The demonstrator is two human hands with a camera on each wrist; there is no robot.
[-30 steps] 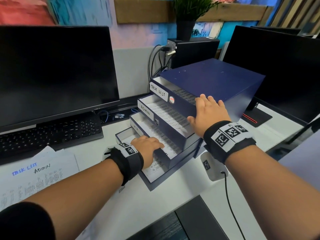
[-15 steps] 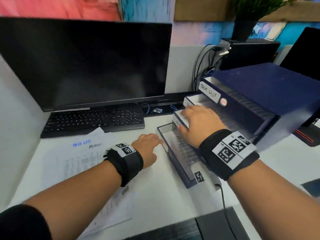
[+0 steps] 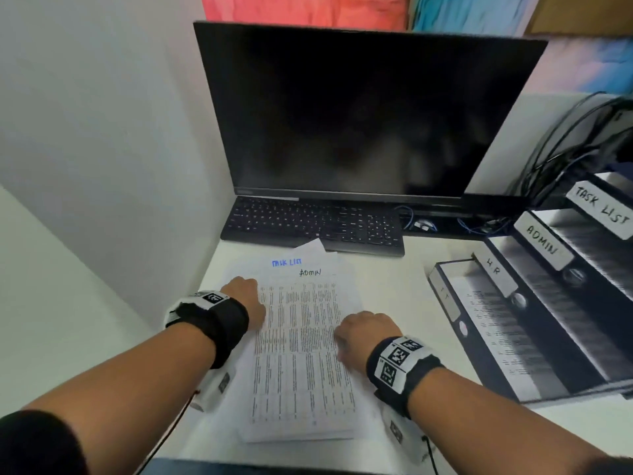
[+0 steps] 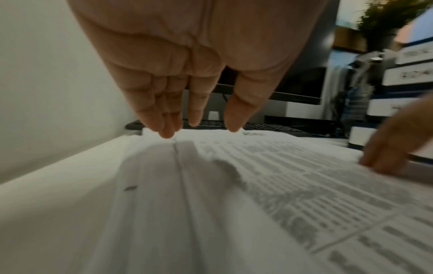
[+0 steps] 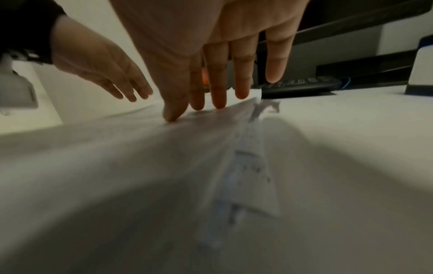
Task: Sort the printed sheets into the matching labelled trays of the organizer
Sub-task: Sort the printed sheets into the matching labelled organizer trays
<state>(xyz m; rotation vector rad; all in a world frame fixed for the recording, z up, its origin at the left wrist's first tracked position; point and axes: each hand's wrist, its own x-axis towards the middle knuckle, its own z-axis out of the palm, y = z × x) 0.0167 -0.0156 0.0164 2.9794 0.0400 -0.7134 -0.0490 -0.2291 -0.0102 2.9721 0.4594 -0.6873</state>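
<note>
Dark blue stacked tray organizer cut by right edge, lowest label unreadable; fine print on white printed sheets illegible; right-wrist view motion-blurred.

We reach both forearms forward, each wrist wrapped in a black band; our left hand hangs palm-down, fingers straight and together; our right hand does likewise. Its fingertips press downward.

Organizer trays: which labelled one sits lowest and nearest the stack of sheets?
The dark blue organizer's front-most tray, its label blurred, below the HR tray, ADMIN tray and TASK LIST tray.
</note>
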